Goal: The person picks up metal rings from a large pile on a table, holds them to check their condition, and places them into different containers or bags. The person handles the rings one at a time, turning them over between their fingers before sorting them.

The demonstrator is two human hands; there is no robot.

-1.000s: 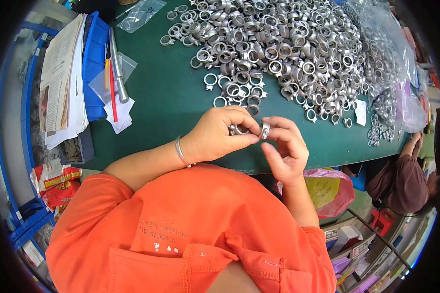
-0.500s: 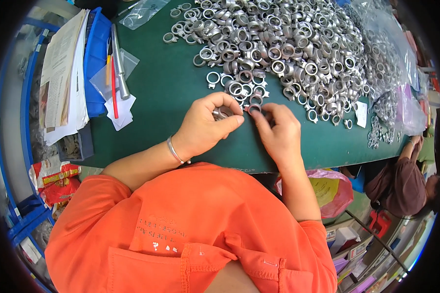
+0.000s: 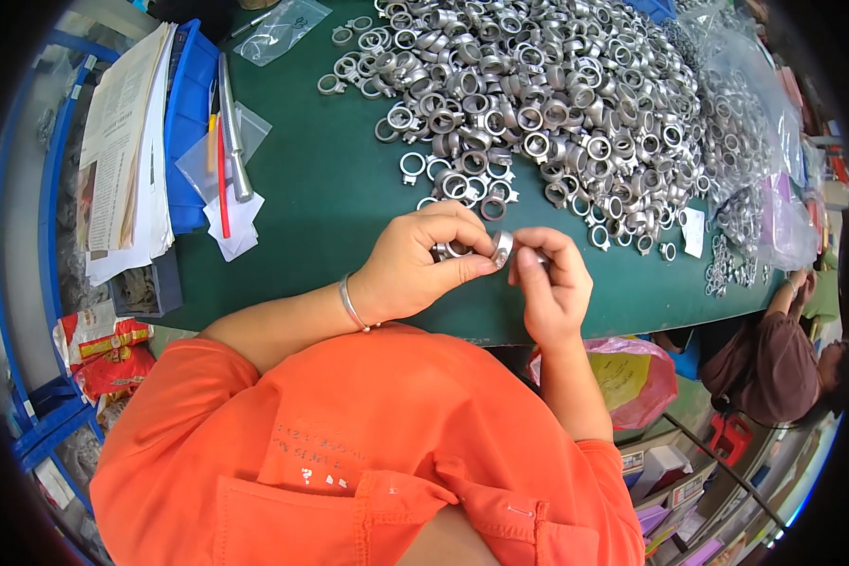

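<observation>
My left hand (image 3: pixel 415 257) is closed. Its thumb and forefinger pinch a silver metal ring (image 3: pixel 503 247) held upright, and more rings (image 3: pixel 455 249) show inside the curled fingers. Close beside that ring, the thumb and fingers of my right hand (image 3: pixel 555 283) are pressed together. A small greyish bit shows at the right fingertips, too hidden to make out. Just beyond both hands lies a loose group of rings (image 3: pixel 476 162), at the near edge of a large heap of similar rings (image 3: pixel 557 94).
The green table (image 3: pixel 321 170) carries a blue bin (image 3: pixel 187 123) with papers on the left. A tapered metal rod (image 3: pixel 233 132) and a red stick (image 3: pixel 223 179) lie beside it. Clear bags (image 3: pixel 745 113) stand at the right. Another person (image 3: pixel 764 358) sits at far right.
My right hand has drawn back from the loose rings toward me and slightly right. A ring is now pinched at the left fingertips; the left hand has shifted right and nearer.
</observation>
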